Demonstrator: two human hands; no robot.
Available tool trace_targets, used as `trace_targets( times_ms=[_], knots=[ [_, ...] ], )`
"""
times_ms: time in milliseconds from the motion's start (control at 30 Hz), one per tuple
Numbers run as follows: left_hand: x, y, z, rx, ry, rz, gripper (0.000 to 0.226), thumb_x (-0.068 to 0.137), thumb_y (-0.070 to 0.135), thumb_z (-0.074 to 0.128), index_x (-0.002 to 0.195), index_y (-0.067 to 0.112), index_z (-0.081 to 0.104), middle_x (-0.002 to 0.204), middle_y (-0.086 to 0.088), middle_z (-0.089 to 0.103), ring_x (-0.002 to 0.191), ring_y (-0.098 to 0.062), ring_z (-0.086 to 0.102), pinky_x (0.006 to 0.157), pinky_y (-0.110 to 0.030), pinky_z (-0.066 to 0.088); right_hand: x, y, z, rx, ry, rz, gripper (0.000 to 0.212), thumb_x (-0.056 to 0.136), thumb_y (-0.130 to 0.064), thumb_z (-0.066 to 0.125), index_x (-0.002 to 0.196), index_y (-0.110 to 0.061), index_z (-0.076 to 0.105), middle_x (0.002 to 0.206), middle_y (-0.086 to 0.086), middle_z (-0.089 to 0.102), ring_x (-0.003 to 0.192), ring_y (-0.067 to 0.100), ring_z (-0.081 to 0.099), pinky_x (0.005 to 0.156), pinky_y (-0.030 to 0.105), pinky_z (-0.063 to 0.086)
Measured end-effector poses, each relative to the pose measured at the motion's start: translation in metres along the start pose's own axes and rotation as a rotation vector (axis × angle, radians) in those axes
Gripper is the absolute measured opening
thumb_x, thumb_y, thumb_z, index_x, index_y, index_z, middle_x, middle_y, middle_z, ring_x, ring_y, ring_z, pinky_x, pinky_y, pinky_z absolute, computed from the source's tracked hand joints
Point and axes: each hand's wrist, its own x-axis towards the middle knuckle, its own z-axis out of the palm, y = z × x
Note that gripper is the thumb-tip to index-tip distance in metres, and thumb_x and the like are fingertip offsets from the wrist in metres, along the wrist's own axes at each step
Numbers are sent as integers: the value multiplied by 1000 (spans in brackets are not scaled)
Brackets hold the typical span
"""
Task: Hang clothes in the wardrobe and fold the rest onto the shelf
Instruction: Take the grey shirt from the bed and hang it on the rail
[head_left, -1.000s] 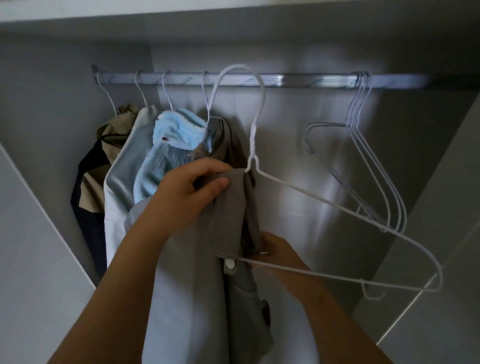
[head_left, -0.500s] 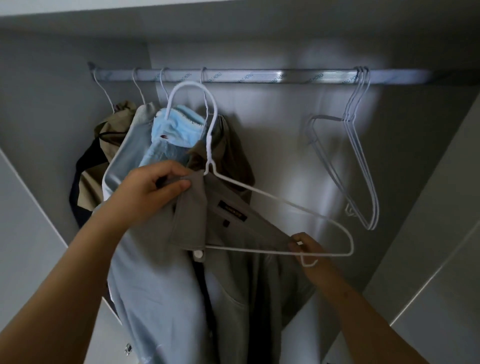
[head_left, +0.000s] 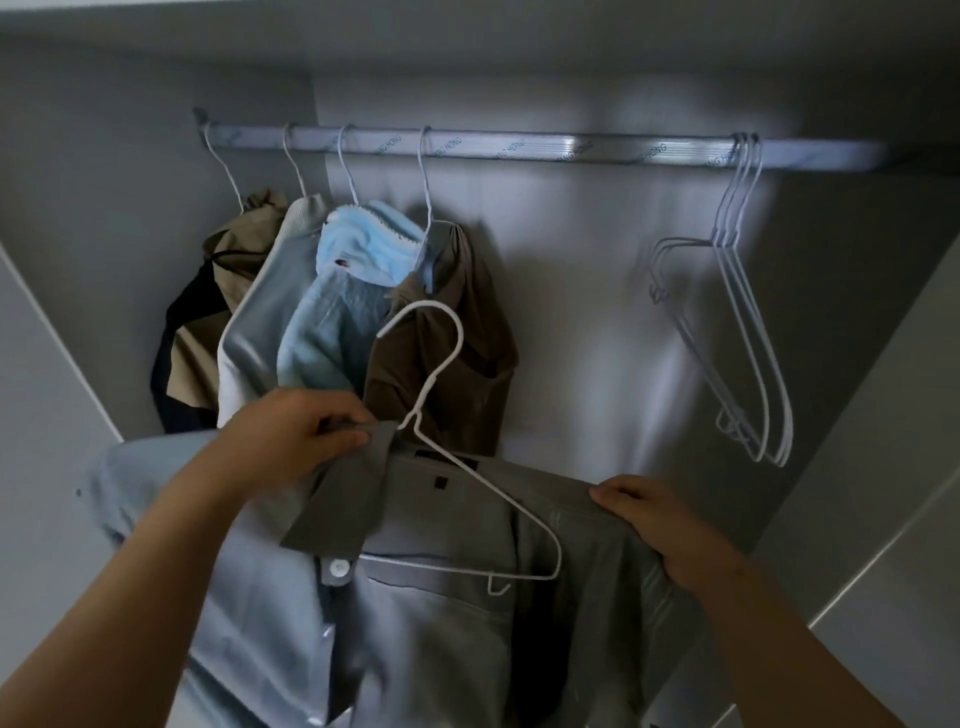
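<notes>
Right now my grey shirt (head_left: 467, 525) sits below the rail (head_left: 519, 148) with the white hanger (head_left: 447, 415) inside its neck. My left hand (head_left: 291, 441) pinches the collar; my right hand (head_left: 660, 525) grips the shoulder. 4 garments hang left.

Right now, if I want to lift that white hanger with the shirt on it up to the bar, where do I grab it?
Grab the white hanger by its thin neck, just under the curved hook, coming from above with your fingers. That part sticks up bare above the grey shirt, while the arms are tucked inside the cloth. The hook stays free for the rail.
</notes>
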Motion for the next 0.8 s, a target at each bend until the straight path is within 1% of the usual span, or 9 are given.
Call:
trace_targets(
  times_ms=[67, 167, 300, 400, 500, 567, 667, 700, 800],
  knots=[
    [2, 8, 12, 152, 78, -74, 15, 87, 32, 60, 100, 34, 67, 96, 6, 70, 89, -18, 63, 75, -31, 49, -1, -4, 8, 33, 38, 25, 15, 87, -22, 64, 74, -15, 70, 86, 10, 69, 82, 23, 64, 81, 35, 52],
    [4, 25, 33, 253, 242, -116, 20, 92, 37, 48, 106, 32, 62, 102, 7, 67, 93, -20, 62, 70, -34, 50, -7, -19, 22, 47, 48, -33, 19, 92, -23, 56, 75, -16, 63, 81, 5, 64, 73, 15, 60, 65, 25, 49],
    [2, 49, 53, 97, 471, -99, 17, 92, 32, 52, 103, 28, 65, 94, 5, 67, 85, -17, 62, 55, -26, 37, -24, -45, 48, -118, -45, -367, 20, 92, -17, 56, 72, -17, 54, 62, -10, 58, 54, -5, 53, 55, 6, 41],
    [3, 55, 57, -24, 556, -92, 14, 88, 27, 61, 100, 24, 68, 88, 4, 69, 79, -15, 62, 51, -15, 28, -35, -55, 61, -173, -179, -470, 26, 90, -12, 58, 68, -20, 48, 49, -12, 49, 47, -3, 43, 54, 7, 36],
    [3, 59, 59, -145, 558, -68, 14, 83, 20, 69, 97, 20, 70, 87, 4, 70, 76, -10, 59, 56, -9, 32, -45, -57, 68, -209, -233, -490, 25, 89, -18, 60, 66, -18, 49, 47, -9, 45, 46, 2, 41, 52, 11, 35],
    [2, 59, 58, -272, 523, -39, 15, 80, 15, 71, 95, 19, 70, 86, 5, 69, 77, -11, 60, 61, -17, 43, -49, -56, 67, -200, -34, -550, 25, 89, -23, 61, 67, -11, 56, 52, -7, 52, 52, 6, 49, 56, 17, 41],
    [0, 55, 55, -443, 457, 23, 19, 79, 10, 72, 94, 22, 68, 84, 3, 68, 78, -19, 65, 70, -38, 53, -49, -59, 52, -392, 629, -798, 27, 88, -25, 55, 72, -4, 61, 69, 8, 60, 66, 21, 54, 66, 22, 40],
    [-1, 54, 55, -470, 447, 51, 21, 79, 10, 72, 94, 24, 67, 83, 3, 68, 77, -18, 65, 70, -39, 53, -48, -62, 47, -494, 747, -844, 28, 87, -28, 50, 78, -5, 64, 79, 11, 63, 74, 24, 55, 73, 23, 38],
    [-2, 57, 55, -509, 433, 129, 26, 76, 16, 73, 92, 33, 62, 80, 11, 65, 77, -10, 62, 69, -27, 51, -41, -64, 34, -739, 650, -744, 46, 91, -42, 35, 95, -8, 66, 93, 11, 66, 89, 28, 59, 84, 36, 39]
  ],
)
